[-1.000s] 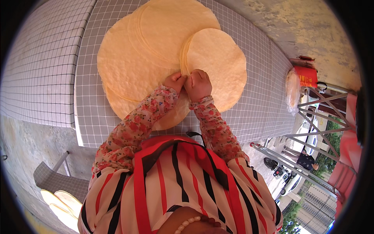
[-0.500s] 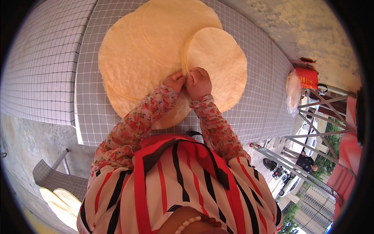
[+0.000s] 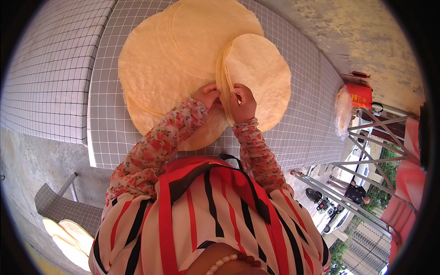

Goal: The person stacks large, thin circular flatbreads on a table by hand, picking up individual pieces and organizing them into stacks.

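Note:
Large, thin, round pale-yellow flatbreads (image 3: pixel 169 68) lie in overlapping stacks on a grey checked tabletop. At the right, a smaller pile of folded flatbreads (image 3: pixel 259 73) shows several layered edges along its left side. My left hand (image 3: pixel 206 95) is closed, its fingertips pinching at the lower end of those layered edges. With thumb and fingers curled, my right hand (image 3: pixel 244 103) grips the near left part of the folded pile. The exact layers under the fingertips are partly hidden.
Another checked surface (image 3: pixel 50 68) adjoins at the left. A clear plastic bag (image 3: pixel 343 112) and a red box (image 3: pixel 360 95) sit at the table's right end, beside a metal frame (image 3: pixel 376 160). More round flatbreads (image 3: pixel 71 238) lie at lower left. A person (image 3: pixel 355 192) is outside, right.
My right hand has shifted slightly right and down, away from my left hand. More layered edges now show on the folded pile. My left hand has barely moved.

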A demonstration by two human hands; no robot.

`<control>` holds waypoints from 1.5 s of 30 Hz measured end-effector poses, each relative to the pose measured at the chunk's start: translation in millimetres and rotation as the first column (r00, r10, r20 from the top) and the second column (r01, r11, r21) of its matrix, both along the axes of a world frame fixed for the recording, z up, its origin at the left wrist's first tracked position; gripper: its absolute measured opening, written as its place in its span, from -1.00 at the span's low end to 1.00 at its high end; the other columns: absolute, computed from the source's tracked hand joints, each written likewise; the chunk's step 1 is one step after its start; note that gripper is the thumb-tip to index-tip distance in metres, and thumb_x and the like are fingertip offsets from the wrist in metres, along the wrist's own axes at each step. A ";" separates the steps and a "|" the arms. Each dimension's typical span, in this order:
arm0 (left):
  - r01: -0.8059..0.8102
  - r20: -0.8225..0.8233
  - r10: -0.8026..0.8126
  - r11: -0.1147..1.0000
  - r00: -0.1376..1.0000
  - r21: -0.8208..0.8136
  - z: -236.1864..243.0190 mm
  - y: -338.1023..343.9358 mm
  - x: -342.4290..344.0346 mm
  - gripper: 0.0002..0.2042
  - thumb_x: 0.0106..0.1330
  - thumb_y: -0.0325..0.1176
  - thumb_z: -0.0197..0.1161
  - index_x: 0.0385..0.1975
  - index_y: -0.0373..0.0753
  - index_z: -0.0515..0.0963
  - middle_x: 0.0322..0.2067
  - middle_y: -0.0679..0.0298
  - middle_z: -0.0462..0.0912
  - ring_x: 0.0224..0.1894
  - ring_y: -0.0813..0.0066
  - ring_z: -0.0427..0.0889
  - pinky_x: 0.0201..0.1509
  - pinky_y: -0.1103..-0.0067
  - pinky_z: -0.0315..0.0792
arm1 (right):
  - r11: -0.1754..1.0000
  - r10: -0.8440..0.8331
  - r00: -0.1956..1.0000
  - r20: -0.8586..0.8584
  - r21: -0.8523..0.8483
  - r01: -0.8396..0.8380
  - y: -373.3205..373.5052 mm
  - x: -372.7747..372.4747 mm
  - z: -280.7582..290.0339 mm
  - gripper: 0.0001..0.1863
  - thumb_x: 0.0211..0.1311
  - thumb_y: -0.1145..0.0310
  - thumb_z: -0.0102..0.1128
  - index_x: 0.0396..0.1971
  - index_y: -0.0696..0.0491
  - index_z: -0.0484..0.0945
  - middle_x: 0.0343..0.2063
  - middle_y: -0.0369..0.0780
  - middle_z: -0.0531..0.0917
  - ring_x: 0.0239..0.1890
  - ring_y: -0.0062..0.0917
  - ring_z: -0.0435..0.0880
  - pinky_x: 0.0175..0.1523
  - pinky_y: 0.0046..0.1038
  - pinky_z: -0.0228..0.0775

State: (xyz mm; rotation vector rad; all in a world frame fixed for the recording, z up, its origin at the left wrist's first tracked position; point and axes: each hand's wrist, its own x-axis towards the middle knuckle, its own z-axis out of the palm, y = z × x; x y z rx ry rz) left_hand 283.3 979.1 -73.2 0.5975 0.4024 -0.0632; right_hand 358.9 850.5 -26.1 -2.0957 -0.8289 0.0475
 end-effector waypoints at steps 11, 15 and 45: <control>-0.037 -0.186 0.142 0.879 0.972 0.475 -10.1 -9.3 5.5 -0.81 0.28 -0.38 0.07 -0.23 -0.31 0.56 -0.44 0.33 0.62 -0.43 0.61 0.57 -0.42 0.65 0.45 | 0.963 0.031 0.945 0.324 -0.263 0.058 12.6 -27.9 8.1 -0.91 0.04 0.47 0.08 -0.43 0.15 0.49 -0.27 -0.11 0.58 -0.23 -0.20 0.55 -0.16 -0.27 0.45; -0.035 -0.196 0.119 0.923 0.973 0.384 -0.1 -5.4 5.8 -0.81 0.29 -0.38 0.05 -0.22 -0.30 0.55 -0.40 0.31 0.63 -0.42 0.58 0.59 -0.41 0.63 0.48 | 0.971 0.023 0.937 0.348 -0.230 0.061 -5.3 -26.8 -3.3 -0.91 0.03 0.50 0.06 -0.43 0.16 0.49 -0.29 -0.12 0.58 -0.24 -0.19 0.55 -0.17 -0.27 0.45; 0.018 -0.287 0.114 0.908 0.951 0.420 -12.8 -7.4 7.0 -0.83 0.24 -0.36 0.13 -0.31 -0.32 0.58 -0.48 0.32 0.64 -0.46 0.61 0.58 -0.42 0.67 0.46 | 0.953 0.033 0.956 0.291 -0.298 0.058 -5.5 -39.1 0.0 -0.87 0.07 0.44 0.06 -0.39 0.17 0.48 -0.28 -0.10 0.55 -0.21 -0.17 0.51 -0.14 -0.22 0.41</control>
